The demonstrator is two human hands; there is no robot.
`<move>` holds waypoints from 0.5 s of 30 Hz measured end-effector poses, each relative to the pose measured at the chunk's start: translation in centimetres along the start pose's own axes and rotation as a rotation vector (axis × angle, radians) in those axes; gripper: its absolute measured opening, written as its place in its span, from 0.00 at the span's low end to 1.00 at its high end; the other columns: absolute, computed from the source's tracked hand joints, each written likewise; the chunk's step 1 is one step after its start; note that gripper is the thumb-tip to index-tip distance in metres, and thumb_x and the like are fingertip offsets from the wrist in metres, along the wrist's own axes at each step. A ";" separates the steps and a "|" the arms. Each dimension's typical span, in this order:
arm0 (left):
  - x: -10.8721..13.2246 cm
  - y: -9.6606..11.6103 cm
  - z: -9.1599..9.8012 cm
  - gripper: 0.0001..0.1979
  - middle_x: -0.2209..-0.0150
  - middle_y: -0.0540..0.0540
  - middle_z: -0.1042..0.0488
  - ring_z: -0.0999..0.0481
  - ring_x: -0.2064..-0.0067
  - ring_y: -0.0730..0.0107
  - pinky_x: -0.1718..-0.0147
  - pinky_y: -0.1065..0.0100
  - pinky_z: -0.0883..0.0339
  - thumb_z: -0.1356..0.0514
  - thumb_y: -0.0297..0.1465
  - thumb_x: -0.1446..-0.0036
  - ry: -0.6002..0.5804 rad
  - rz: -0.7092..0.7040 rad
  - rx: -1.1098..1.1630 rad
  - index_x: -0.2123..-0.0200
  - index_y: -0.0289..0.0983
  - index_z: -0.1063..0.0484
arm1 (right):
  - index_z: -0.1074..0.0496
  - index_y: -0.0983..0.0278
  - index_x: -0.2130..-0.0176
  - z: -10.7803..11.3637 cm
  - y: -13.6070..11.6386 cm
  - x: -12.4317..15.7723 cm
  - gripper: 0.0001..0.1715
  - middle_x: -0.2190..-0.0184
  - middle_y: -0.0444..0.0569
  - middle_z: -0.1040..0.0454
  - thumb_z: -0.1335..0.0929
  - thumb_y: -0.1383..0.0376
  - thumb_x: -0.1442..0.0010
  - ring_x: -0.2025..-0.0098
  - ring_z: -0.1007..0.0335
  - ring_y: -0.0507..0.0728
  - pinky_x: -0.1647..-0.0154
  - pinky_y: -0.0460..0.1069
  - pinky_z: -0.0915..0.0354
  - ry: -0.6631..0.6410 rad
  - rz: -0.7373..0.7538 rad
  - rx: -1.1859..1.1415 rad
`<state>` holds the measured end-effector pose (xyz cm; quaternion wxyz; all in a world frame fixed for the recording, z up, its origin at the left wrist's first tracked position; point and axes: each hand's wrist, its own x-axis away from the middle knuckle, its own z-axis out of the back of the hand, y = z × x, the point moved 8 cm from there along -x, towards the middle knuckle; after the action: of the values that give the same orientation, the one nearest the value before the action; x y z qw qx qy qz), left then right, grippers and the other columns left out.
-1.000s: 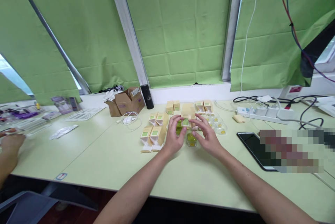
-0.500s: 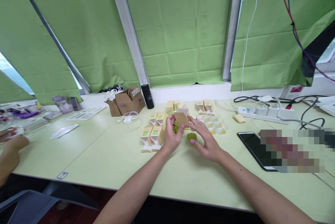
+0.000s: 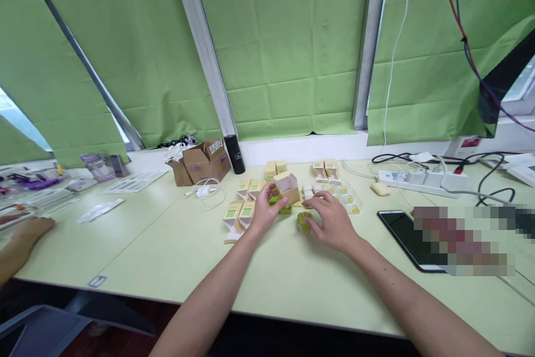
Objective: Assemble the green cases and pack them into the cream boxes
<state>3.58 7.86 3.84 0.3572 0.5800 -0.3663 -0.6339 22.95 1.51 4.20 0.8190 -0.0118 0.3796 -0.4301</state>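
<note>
My left hand (image 3: 267,209) is closed round a small cardboard box (image 3: 287,192), tilted, with its pale inside showing at the top. Bright green pieces (image 3: 285,210) show below the box, by my left fingers. My right hand (image 3: 332,220) is curved over a small clear container with a green top (image 3: 305,222), which stands on the table. Its thumb appears to touch that container, while the fingers stay apart from the thumb. Several clear round cups with yellow centres (image 3: 350,200) sit just beyond my right hand.
Small open boxes with green labels (image 3: 239,215) stand left of my hands, and more boxes (image 3: 326,170) behind. A brown carton (image 3: 204,162), black bottle (image 3: 234,154), white charger (image 3: 204,191), phone (image 3: 412,240) and power strip (image 3: 418,181) lie around. Another person's hand (image 3: 33,231) is far left.
The small box in my left hand has tipped, so its pale inside now shows. My right hand has drawn back from the box, its fingers more curled over the green-topped container.
</note>
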 end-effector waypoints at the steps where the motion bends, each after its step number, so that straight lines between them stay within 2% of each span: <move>1: -0.1 0.0 0.1 0.33 0.44 0.36 0.23 0.22 0.44 0.51 0.44 0.56 0.29 0.23 0.43 0.50 -0.006 0.014 0.024 0.45 0.37 0.27 | 0.23 0.60 0.47 -0.3 0.2 -0.1 0.17 0.51 0.55 0.17 0.29 0.61 0.35 0.41 0.32 0.69 0.42 0.63 0.33 -0.059 -0.026 0.052; 4: -0.1 0.1 0.2 0.33 0.44 0.37 0.22 0.20 0.46 0.51 0.48 0.58 0.27 0.22 0.41 0.54 -0.027 0.070 0.075 0.47 0.37 0.26 | 0.23 0.60 0.49 -1.1 0.3 -0.1 0.17 0.51 0.54 0.17 0.26 0.59 0.38 0.43 0.32 0.69 0.41 0.63 0.38 -0.206 -0.051 0.135; 6: -0.1 0.1 0.0 0.33 0.44 0.38 0.22 0.19 0.48 0.51 0.50 0.59 0.26 0.22 0.40 0.55 -0.059 0.113 0.093 0.48 0.37 0.25 | 0.23 0.60 0.52 -1.3 0.3 -0.1 0.16 0.51 0.53 0.17 0.26 0.59 0.39 0.44 0.31 0.67 0.42 0.61 0.39 -0.255 -0.059 0.157; 10: -0.1 0.4 -0.4 0.30 0.46 0.38 0.20 0.20 0.46 0.50 0.45 0.56 0.28 0.23 0.39 0.53 -0.163 0.110 0.034 0.47 0.36 0.23 | 0.22 0.60 0.54 -1.0 0.8 -0.4 0.14 0.52 0.53 0.17 0.25 0.62 0.40 0.45 0.31 0.66 0.44 0.59 0.40 -0.268 -0.102 0.191; 15: 0.5 -0.2 0.1 0.28 0.47 0.38 0.19 0.22 0.45 0.47 0.42 0.51 0.30 0.25 0.35 0.53 -0.253 0.082 -0.241 0.48 0.36 0.20 | 0.21 0.60 0.55 -0.4 2.0 -0.6 0.13 0.55 0.53 0.17 0.25 0.63 0.40 0.46 0.30 0.67 0.46 0.59 0.40 -0.252 -0.164 0.249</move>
<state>3.40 7.49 3.46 0.4008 0.4332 -0.3529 -0.7261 23.89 3.31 3.57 0.8175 0.0051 0.2155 -0.5341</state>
